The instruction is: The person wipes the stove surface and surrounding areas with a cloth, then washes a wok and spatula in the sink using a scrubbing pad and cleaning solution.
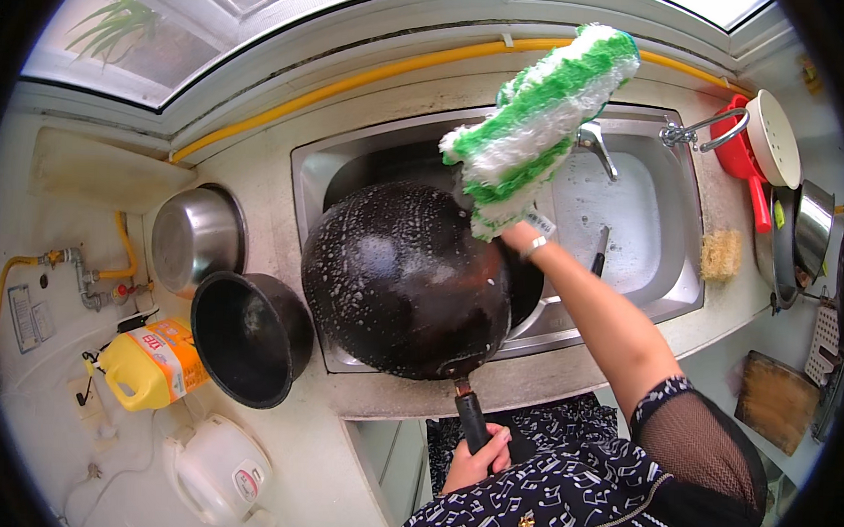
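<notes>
My left hand grips the black handle of a large dark wok. The wok is tilted with its rounded underside up over the left basin, and suds and droplets speckle that surface. A fluffy green-and-white striped cleaning cloth is held up by my right hand, above the wok's right side. The cloth covers most of that hand's fingers. Behind the wok, another dark round vessel shows partly in the basin. A knife with a black handle lies in the sudsy right basin.
Left of the sink stand a black pot, a steel basin, a yellow jug and a white plastic jug. A faucet rises behind the basins. At right are a sponge, a red colander and hanging pans.
</notes>
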{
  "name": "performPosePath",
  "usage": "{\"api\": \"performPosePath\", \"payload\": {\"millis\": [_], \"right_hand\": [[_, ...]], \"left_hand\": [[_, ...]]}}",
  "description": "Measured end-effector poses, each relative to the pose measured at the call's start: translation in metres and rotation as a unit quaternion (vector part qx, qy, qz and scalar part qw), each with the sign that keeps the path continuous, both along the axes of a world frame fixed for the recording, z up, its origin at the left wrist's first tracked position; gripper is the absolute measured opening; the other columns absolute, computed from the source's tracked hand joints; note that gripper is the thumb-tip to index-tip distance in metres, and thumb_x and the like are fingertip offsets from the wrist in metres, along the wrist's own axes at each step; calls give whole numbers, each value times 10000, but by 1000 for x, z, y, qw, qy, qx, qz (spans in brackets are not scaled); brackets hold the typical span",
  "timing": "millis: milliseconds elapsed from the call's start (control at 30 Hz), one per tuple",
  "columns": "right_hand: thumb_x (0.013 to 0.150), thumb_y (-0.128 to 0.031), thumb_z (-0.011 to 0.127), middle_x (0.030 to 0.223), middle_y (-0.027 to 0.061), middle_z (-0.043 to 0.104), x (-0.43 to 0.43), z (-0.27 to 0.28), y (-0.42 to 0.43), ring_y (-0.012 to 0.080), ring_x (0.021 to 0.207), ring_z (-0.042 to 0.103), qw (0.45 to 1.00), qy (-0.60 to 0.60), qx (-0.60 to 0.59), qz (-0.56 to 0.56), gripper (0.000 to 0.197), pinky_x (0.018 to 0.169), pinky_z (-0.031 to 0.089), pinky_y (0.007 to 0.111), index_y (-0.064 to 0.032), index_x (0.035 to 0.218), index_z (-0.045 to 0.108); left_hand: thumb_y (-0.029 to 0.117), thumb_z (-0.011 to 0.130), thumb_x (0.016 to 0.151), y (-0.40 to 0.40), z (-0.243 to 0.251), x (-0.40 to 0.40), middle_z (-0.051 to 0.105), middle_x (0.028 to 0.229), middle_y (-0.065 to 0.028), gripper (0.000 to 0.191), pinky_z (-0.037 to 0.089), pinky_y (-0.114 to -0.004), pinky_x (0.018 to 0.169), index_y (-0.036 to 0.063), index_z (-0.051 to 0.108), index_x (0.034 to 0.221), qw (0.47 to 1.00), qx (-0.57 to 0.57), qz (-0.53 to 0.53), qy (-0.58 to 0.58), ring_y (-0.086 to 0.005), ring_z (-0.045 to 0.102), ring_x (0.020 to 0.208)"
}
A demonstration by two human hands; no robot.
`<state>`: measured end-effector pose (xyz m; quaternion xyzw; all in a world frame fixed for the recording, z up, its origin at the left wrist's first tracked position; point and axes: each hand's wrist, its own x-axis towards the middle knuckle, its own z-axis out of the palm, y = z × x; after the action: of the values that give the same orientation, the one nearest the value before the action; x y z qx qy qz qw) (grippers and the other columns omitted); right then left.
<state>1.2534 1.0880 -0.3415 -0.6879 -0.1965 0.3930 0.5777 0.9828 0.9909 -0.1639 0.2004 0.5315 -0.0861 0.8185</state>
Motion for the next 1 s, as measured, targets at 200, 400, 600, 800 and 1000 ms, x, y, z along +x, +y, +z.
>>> {"api": "performPosePath", "payload": {"millis": [200, 400, 600, 800, 1000], "right_hand": [[763, -151, 573, 776, 132, 565, -79, 129, 10, 286, 749, 562, 868, -463, 86, 154, 231, 698, 453, 368, -120, 988, 617], [769, -270, 557, 892, 215, 606, 35, -50, 46, 360, 845, 576, 986, -82, -145, 3, 283, 741, 465, 403, -41, 923, 622], [837, -186, 503, 956, 241, 470, -51, 60, -46, 395, 826, 515, 956, -227, -179, -56, 290, 731, 433, 433, 51, 997, 553], [694, -32, 525, 893, 169, 464, -115, 130, -93, 306, 805, 499, 909, -412, 15, 52, 492, 640, 410, 357, 10, 1180, 462], [803, -157, 513, 906, 199, 499, -10, 49, -47, 368, 797, 539, 939, -224, -255, 55, 263, 731, 451, 421, -47, 1039, 551]], "left_hand": [[166, 510, 858, 0, 13, 10, 375, 506, -7, 143, 300, -226, 454, 47, 433, 844, 998, -2, 22, 59, -94, 364, 452], [155, 482, 888, -3, 8, 16, 377, 514, -26, 133, 276, -237, 393, 32, 433, 886, 997, -42, 57, -3, -112, 349, 407], [182, 454, 900, 1, 6, 10, 363, 506, -26, 131, 279, -236, 376, 63, 434, 848, 994, -75, 76, -38, -117, 341, 379], [194, 427, 911, 0, 14, 16, 346, 501, -21, 124, 281, -237, 355, 91, 419, 842, 991, -94, 92, -30, -111, 332, 362], [190, 382, 932, 3, 22, 5, 330, 501, 13, 149, 240, -213, 339, 115, 420, 809, 970, -162, 142, -110, -73, 291, 353]]}}
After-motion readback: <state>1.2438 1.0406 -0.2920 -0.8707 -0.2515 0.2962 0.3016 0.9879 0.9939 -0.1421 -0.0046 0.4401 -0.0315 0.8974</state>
